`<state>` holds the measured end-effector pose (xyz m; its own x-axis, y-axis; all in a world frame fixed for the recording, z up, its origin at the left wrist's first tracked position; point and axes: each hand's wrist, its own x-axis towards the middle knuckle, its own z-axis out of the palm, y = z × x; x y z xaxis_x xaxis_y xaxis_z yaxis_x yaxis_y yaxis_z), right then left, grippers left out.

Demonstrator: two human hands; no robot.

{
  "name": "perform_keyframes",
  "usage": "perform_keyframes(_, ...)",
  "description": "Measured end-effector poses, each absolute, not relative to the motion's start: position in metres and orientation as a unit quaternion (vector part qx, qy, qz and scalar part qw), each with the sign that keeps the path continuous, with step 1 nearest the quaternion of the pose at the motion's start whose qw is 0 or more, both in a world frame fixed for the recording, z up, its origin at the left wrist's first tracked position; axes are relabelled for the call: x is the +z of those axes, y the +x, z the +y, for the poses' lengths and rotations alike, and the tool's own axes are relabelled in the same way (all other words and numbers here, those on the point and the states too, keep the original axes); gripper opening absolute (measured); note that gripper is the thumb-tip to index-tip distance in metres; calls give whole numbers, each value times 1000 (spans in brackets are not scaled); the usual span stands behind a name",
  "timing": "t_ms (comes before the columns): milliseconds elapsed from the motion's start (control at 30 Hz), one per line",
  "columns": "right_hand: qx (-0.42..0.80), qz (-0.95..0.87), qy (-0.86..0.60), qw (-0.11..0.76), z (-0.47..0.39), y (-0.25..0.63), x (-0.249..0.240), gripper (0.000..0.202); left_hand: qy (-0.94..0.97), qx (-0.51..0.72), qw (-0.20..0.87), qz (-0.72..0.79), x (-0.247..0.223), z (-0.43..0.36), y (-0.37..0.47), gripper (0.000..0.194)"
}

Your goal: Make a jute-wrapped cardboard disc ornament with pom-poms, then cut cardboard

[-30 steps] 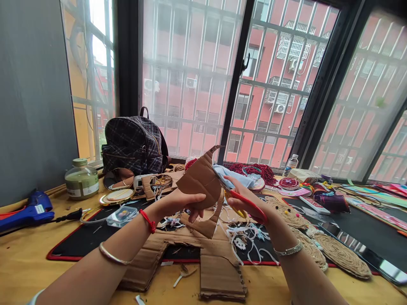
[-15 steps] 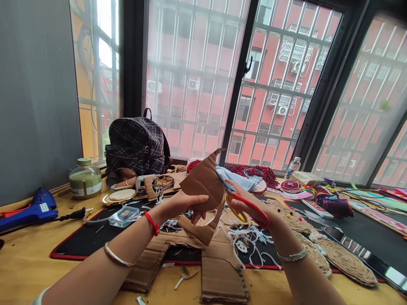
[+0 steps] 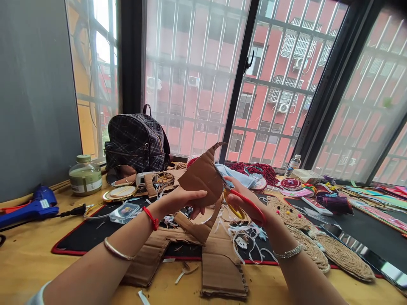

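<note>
My left hand (image 3: 187, 200) pinches a brown piece of cardboard (image 3: 203, 176) by its lower edge, thumb on the near face. The piece stands tilted up, with a thin curling tip at the top. In my right hand (image 3: 246, 199) are scissors (image 3: 251, 207) with red and yellow handles. Their blades lie at the cardboard's right edge, partly hidden behind it. A curved strip of cardboard (image 3: 199, 228) hangs below the piece. Under my hands, larger cut cardboard (image 3: 222, 271) lies on the table.
A blue glue gun (image 3: 28, 209) and a jar (image 3: 85, 176) stand at the left, near a plaid backpack (image 3: 136, 144). Coiled rope mats (image 3: 345, 258) and a phone (image 3: 365, 250) lie at the right. White paper strips (image 3: 254, 245) litter the black mat (image 3: 82, 237).
My right hand and the scissors have shifted slightly up and left along the cardboard's edge. The view has moved a little; both hands keep their hold.
</note>
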<state>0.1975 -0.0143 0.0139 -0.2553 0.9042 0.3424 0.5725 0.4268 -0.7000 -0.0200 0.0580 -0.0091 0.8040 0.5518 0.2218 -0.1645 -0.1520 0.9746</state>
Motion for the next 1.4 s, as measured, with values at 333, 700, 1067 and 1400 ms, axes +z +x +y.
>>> perform_keyframes(333, 216, -731, -474, 441, 5, 187, -2, 68, 516, 555, 632, 165, -14, 43, 11, 43)
perform_keyframes(700, 285, -721, -419, 473, 4, 180, -9, 79, 501, 619, 575, 188, -10, 31, 19, 46)
perform_keyframes(1067, 223, -736, -446, 458, 4, 184, -8, 76, 506, 603, 591, 179, -11, 31, 19, 50)
perform_keyframes(1400, 197, -745, -482, 416, -8, 184, 8, 72, 516, 581, 605, 174, -10, 33, 14, 53)
